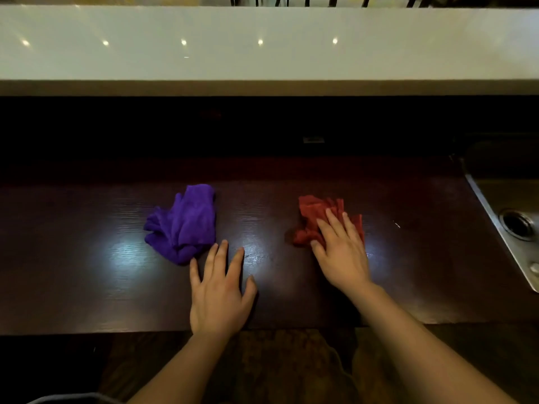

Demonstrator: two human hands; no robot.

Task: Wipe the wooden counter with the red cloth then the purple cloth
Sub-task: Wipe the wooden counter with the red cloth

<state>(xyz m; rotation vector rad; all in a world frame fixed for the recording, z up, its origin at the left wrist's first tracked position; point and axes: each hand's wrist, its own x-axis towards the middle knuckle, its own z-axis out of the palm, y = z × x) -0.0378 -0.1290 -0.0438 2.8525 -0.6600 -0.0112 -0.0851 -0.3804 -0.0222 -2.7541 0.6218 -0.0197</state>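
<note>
The dark wooden desk (87, 272) runs the width of the view, its grain glossy under patches of reflected light, with a pale shelf (262, 48) above it and a steel sink (507, 217) at the right end. On it, well apart, lie two soft bunched cloths: the purple cloth (182, 223) toward the left and the red cloth (313, 217) toward the right. The right hand (341, 252) lies open and flat on the red cloth, fingers spread, pressing it down, not gripping it. The left hand (218, 290) rests open on the bare wood, empty, its fingertips just beside the purple cloth. The likely step is the red wipe. A crumpled cloth under a flat palm could roll or slip out, leaving streaks unwiped; a wide stroke leftward could drag against the purple cloth.
</note>
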